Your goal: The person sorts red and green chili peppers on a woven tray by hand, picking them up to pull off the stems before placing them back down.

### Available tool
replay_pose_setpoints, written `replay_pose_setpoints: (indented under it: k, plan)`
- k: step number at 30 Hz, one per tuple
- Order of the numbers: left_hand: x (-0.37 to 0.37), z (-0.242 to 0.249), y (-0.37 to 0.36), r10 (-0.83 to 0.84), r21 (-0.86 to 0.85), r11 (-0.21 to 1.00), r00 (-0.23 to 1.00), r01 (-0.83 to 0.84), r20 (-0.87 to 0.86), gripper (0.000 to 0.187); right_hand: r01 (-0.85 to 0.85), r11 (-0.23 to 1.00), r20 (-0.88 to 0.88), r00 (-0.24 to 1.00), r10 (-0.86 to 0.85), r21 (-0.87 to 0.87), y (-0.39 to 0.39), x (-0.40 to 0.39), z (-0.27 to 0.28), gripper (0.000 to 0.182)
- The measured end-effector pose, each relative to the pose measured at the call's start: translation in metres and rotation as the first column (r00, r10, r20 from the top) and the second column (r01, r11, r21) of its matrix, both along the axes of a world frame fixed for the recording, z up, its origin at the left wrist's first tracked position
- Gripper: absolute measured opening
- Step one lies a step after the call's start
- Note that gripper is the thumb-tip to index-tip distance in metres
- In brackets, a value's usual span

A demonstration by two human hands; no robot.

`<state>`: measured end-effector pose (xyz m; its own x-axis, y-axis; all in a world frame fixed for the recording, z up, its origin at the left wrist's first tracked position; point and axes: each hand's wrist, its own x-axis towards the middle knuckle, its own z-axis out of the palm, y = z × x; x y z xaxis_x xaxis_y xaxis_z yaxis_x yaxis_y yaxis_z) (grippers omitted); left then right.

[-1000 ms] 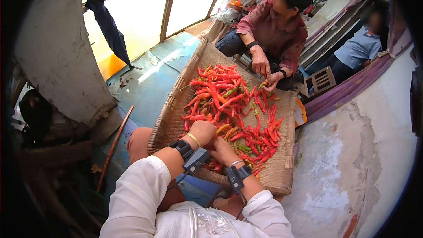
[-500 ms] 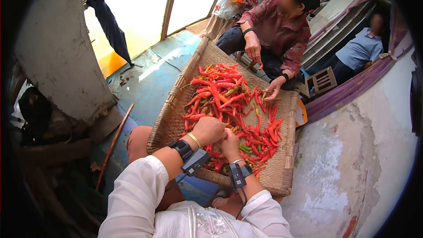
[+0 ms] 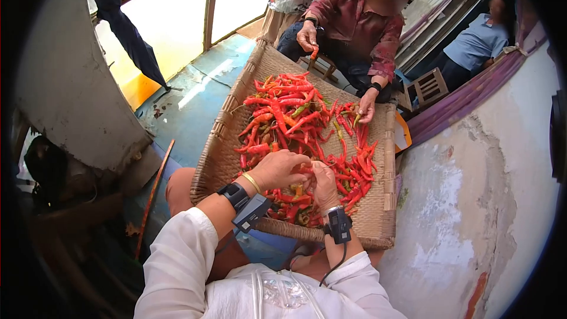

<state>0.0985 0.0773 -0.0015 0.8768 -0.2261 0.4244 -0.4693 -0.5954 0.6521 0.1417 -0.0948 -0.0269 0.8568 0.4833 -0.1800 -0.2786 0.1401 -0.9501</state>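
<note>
Over the near part of a woven basket (image 3: 220, 159), my left hand (image 3: 276, 169) has its fingers closed on a red chili pepper (image 3: 305, 169). Beside it, touching or nearly so, my right hand (image 3: 324, 184) is pinched at that pepper's right end, where a thin stem shows. Below and beyond both hands lies a heap of chili peppers (image 3: 287, 106), mostly red with a few green ones. Part of the held pepper is hidden by my fingers.
Across the basket, a co-worker in a patterned red shirt (image 3: 348, 9) holds a pepper in one hand and reaches into the basket with the other. Another person (image 3: 475, 44) sits at right. A folded umbrella (image 3: 127, 29) hangs at left; a wooden stool (image 3: 426, 88) stands behind.
My hands have moved slightly apart, and a red pepper now shows between them. The co-worker's raised hand has shifted left and holds a pepper. The view has shifted a little.
</note>
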Motion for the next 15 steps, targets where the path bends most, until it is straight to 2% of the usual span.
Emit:
replay_pose_setpoints:
  k: [1, 2, 4, 7, 8, 9, 10, 11, 12, 13, 15]
  plan:
    - [0.0, -0.001, -0.001, -0.041, -0.06, 0.998, 0.993, 0.034, -0.113, 0.021, 0.016, 0.999, -0.032, 0.999, -0.018, -0.05, -0.004, -0.001, 0.004, 0.031]
    - [0.001, -0.004, -0.001, -0.058, -0.053, 0.997, 0.991, 0.052, -0.12, 0.021, 0.034, 0.998, -0.039, 0.999, -0.035, -0.044, -0.008, 0.001, 0.007, 0.031]
    - [0.004, -0.01, 0.0, 0.031, 0.135, 0.991, 0.99, -0.013, -0.136, 0.016, 0.0, 0.991, -0.025, 1.0, -0.003, -0.133, -0.021, 0.005, 0.011, 0.031]
    - [0.009, -0.016, 0.003, 0.187, 0.273, 0.954, 0.96, -0.126, -0.209, 0.013, 0.13, 0.989, -0.03, 0.991, -0.133, -0.072, -0.045, 0.015, 0.01, 0.03]
    - [0.008, -0.02, 0.003, 0.249, 0.351, 0.922, 0.945, -0.164, -0.211, 0.014, 0.172, 0.985, -0.076, 0.982, -0.171, 0.013, -0.055, 0.018, 0.014, 0.029]
    - [0.008, -0.022, 0.004, 0.25, 0.357, 0.92, 0.943, -0.161, -0.219, 0.014, 0.248, 0.966, -0.131, 0.962, -0.238, 0.07, -0.069, 0.024, 0.012, 0.028]
    - [0.009, -0.024, 0.005, 0.33, 0.318, 0.911, 0.927, -0.263, -0.18, 0.013, 0.324, 0.929, -0.169, 0.94, -0.296, 0.179, -0.083, 0.03, 0.01, 0.027]
    - [0.01, -0.024, 0.006, 0.41, 0.274, 0.891, 0.902, -0.363, -0.137, 0.013, 0.476, 0.829, -0.238, 0.876, -0.419, 0.292, -0.092, 0.035, 0.008, 0.026]
    - [0.011, -0.024, 0.007, 0.411, 0.281, 0.888, 0.902, -0.364, -0.13, 0.013, 0.61, 0.69, -0.32, 0.792, -0.52, 0.389, -0.097, 0.038, 0.007, 0.024]
    - [0.013, -0.023, 0.008, 0.471, 0.264, 0.858, 0.88, -0.44, -0.064, 0.013, 0.609, 0.684, -0.32, 0.793, -0.518, 0.402, -0.1, 0.04, 0.004, 0.024]
    - [0.019, -0.024, 0.013, 0.545, 0.235, 0.807, 0.836, -0.542, 0.06, 0.014, 0.665, 0.704, -0.431, 0.727, -0.534, 0.25, -0.105, 0.04, -0.007, 0.029]
